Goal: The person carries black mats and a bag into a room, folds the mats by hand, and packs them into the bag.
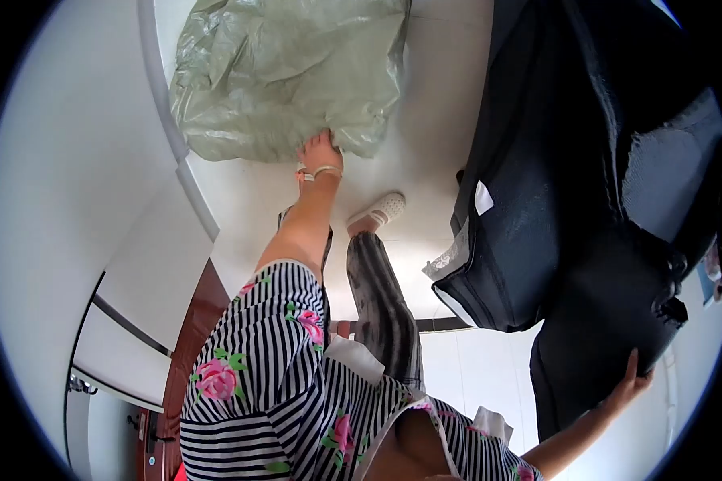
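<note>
My left hand, with a band around the wrist, grips the lower edge of a large pale green plastic bag lying on the floor at the top. At the lower right my right hand is against the edge of a large black padded piece, its fingers partly hidden by the material. The black piece has ragged edges, a torn grey patch and a small white tag.
White panels run along the left, with dark red wood beside them. A white perforated shoe on my foot stands on the pale floor between the bag and the black piece.
</note>
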Action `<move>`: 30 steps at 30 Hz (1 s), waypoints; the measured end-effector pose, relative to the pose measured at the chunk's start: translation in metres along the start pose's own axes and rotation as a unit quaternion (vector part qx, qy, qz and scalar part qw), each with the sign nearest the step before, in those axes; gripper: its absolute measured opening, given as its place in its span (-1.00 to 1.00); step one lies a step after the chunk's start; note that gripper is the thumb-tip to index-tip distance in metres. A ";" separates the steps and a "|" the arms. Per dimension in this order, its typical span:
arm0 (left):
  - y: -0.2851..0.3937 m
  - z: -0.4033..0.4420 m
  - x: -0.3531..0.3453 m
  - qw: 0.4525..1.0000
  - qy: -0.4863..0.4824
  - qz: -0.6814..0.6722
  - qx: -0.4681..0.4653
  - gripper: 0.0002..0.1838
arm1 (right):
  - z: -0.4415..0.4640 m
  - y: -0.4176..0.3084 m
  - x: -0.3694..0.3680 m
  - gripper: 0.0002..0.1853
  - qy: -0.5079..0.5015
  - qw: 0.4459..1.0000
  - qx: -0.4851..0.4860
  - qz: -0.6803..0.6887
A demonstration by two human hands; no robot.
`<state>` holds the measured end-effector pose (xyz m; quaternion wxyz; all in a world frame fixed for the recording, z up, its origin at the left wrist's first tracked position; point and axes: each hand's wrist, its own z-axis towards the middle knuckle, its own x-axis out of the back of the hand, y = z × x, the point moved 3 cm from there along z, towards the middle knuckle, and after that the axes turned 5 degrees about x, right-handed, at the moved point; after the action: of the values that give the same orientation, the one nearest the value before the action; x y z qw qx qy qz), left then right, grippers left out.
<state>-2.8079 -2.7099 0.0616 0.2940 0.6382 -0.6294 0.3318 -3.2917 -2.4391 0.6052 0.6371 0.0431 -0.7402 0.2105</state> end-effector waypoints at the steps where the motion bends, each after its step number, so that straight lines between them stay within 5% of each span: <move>1: -0.006 0.003 0.012 0.997 0.017 -0.074 -0.002 -0.49 | -0.001 -0.001 -0.002 -0.59 0.002 1.000 0.000 0.023; 3: -0.015 0.011 0.042 0.974 0.055 -0.220 -0.013 -0.69 | 0.001 0.000 -0.006 -0.59 -0.018 0.999 0.026 0.005; 9: -0.065 0.002 0.184 0.921 -0.010 -0.384 -0.064 -0.66 | 0.004 -0.035 -0.038 -0.71 -0.050 0.994 0.093 0.001; 11: -0.088 -0.025 0.217 0.938 -0.043 -0.282 -0.197 -0.68 | -0.006 -0.049 -0.043 -0.74 -0.047 0.993 0.104 -0.015; 13: -0.098 -0.071 0.242 0.969 -0.135 0.020 -0.207 -0.72 | -0.015 -0.046 -0.052 -0.72 -0.039 0.991 0.123 -0.028; 15: -0.139 -0.090 0.218 0.927 -0.121 0.154 -0.319 -0.64 | -0.015 -0.069 -0.061 -0.69 -0.025 0.990 0.130 -0.056; 17: -0.186 -0.102 0.208 0.869 -0.284 0.346 -0.208 -0.64 | -0.024 -0.074 -0.062 -0.68 -0.024 0.991 0.116 -0.069; 19: -0.285 -0.082 0.124 0.928 -0.194 0.314 -0.047 -0.65 | -0.032 -0.077 -0.064 -0.68 -0.022 0.991 0.116 -0.070; 22: -0.243 -0.061 0.121 0.844 -0.342 0.402 -0.100 -0.58 | -0.032 -0.075 -0.065 -0.69 -0.026 0.987 0.136 -0.077; 25: -0.094 -0.045 0.176 0.973 -0.197 0.123 -0.020 -0.33 | -0.031 -0.078 -0.061 -0.70 -0.034 0.988 0.133 -0.074; 30: 0.091 0.021 0.195 0.980 0.008 0.073 -0.184 -0.03 | -0.012 -0.074 -0.056 -0.72 -0.051 0.991 0.106 -0.068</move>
<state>-2.9001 -2.8485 0.2000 0.3863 0.5233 -0.7219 0.2361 -3.2460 -2.5138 0.5715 0.6029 0.1708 -0.7410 0.2414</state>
